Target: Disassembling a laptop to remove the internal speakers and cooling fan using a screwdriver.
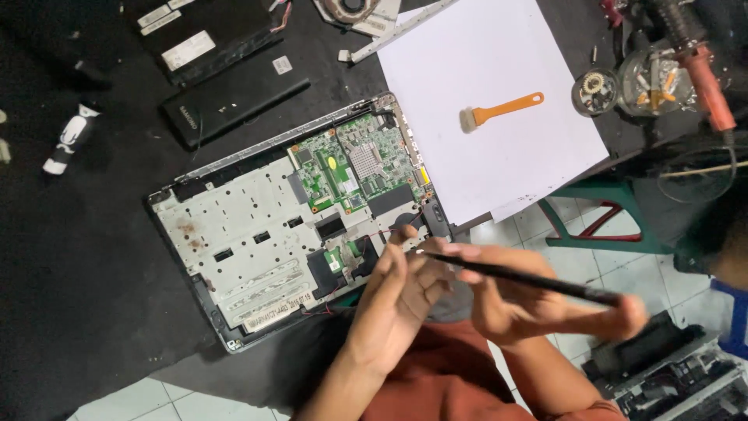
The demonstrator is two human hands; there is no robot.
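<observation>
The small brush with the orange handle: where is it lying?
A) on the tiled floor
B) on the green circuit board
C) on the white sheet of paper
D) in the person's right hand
C: the small brush with the orange handle lies flat on the white sheet of paper, away from both hands.

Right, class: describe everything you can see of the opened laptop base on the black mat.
The opened laptop base lies flat and askew on the black mat, its cover off. A pale grey metal plate with slots fills its left part; a green circuit board sits at the upper right, with dark bays and thin red wires below. Its near right edge meets the left hand; a slim black tool, held in the right hand, points towards it.
</observation>
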